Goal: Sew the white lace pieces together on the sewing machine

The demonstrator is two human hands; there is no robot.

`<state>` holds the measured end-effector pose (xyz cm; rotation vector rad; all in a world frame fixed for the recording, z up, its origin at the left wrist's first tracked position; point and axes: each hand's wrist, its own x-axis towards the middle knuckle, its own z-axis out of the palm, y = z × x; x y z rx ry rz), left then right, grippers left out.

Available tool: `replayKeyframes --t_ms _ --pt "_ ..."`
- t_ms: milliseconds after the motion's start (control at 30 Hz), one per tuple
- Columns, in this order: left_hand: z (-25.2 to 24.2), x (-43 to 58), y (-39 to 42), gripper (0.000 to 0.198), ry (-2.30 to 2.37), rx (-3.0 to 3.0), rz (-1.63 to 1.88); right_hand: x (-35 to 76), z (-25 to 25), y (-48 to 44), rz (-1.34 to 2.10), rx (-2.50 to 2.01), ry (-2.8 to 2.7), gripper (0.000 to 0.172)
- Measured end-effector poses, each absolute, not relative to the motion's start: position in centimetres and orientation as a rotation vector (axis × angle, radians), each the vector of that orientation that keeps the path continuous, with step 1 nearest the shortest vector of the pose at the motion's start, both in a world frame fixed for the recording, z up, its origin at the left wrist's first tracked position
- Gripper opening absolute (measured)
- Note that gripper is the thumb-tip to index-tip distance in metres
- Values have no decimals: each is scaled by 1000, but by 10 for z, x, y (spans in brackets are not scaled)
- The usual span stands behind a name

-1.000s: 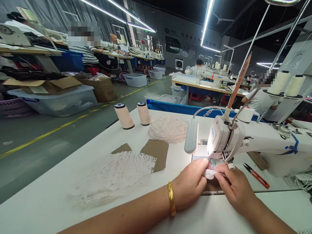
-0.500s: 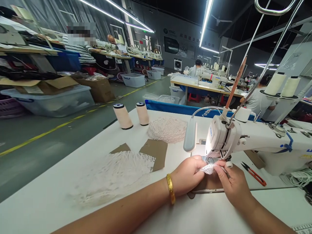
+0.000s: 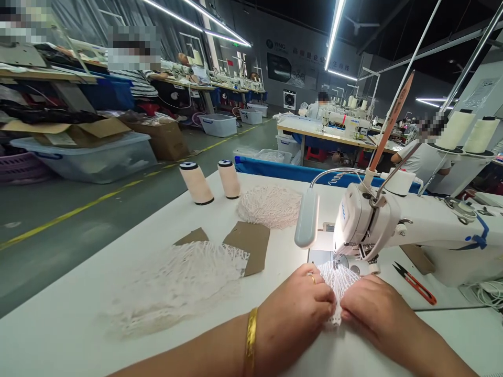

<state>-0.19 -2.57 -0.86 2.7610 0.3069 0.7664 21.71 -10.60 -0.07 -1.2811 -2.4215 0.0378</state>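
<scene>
A piece of white openwork lace (image 3: 337, 280) spreads out below the needle area of a white sewing machine (image 3: 359, 220). On its left side my left hand (image 3: 301, 301) grips it with curled fingers, a ring and a gold bangle showing. My right hand (image 3: 373, 306) is closed on the lace's other side, its fingertips mostly hidden beneath the palm. Both hands rest low at the machine bed, thumbs close together near the lace's lower end. Whether the needle is in the lace I cannot tell.
Left of the machine lie a pile of white lace (image 3: 181, 288), brown card (image 3: 249, 243) and another lace pile (image 3: 269, 207). Two thread cones (image 3: 197, 184) stand behind. Red-handled thread snips (image 3: 416, 285) lie right of my hands. A lamp (image 3: 307, 220) hangs beside the machine head.
Both hands have come back toward me and turned palm-down. The lace, bunched small between the fingers before, is now fanned out below the needle area. The view has shifted slightly.
</scene>
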Motion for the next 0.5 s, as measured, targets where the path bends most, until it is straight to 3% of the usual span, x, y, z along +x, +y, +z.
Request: replayKeyframes --t_ms 500 --pt "-10 4 -10 28 359 2830 839 220 -9 -95 -94 -1331 -2397 29"
